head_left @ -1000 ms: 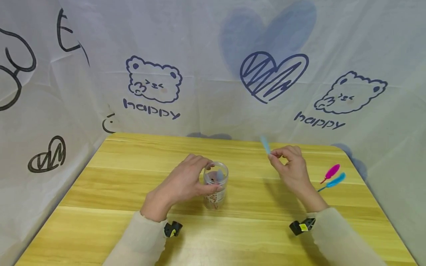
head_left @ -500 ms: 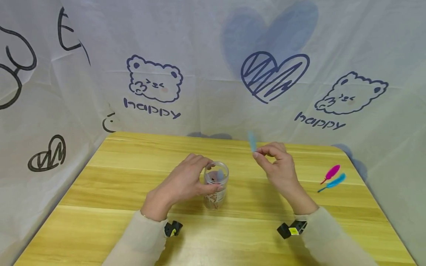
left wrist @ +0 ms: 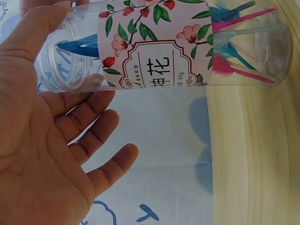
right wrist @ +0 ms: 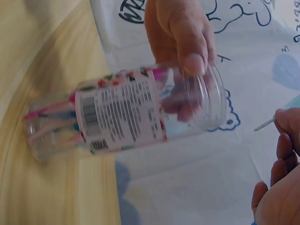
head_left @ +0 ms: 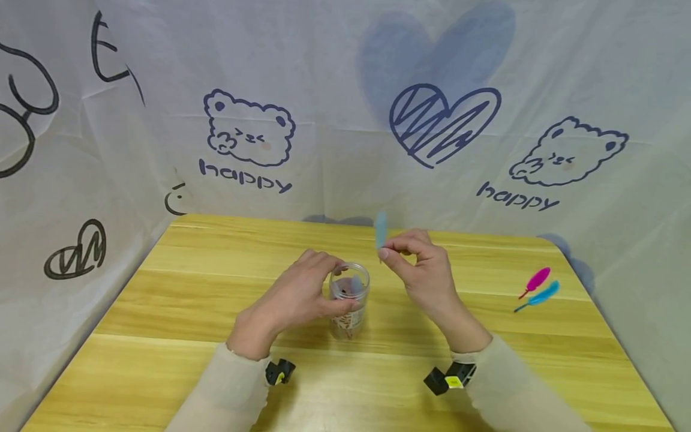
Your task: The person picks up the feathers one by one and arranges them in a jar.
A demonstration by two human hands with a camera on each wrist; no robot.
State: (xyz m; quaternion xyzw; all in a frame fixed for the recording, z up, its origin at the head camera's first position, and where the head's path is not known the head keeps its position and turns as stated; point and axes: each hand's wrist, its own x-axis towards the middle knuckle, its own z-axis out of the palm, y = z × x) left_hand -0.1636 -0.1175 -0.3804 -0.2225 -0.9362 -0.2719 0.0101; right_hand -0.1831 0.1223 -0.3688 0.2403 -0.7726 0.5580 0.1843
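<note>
A clear jar (head_left: 349,306) with a pink floral label (left wrist: 154,44) stands upright on the table, its mouth uncovered. Several pink, blue and pale feathers (left wrist: 239,44) are inside, their quills at the bottom. My left hand (head_left: 294,294) grips the jar near its rim, thumb on one side and fingers on the other. Between thumb and forefinger, my right hand (head_left: 423,270) pinches a pale blue feather (head_left: 381,229) by its quill, vane up. That hand is in the air to the right of the jar's mouth, the quill tip (right wrist: 263,124) pointing down.
On the table's right side lie a magenta feather (head_left: 535,282) and a bright blue feather (head_left: 540,296), close together. The wooden table (head_left: 178,288) meets a white cloth backdrop (head_left: 345,162) with bear and heart drawings along its back edge.
My right hand has moved left toward the jar, carrying the pale blue feather, which has swung to nearly upright. The left hand and the jar have stayed in place.
</note>
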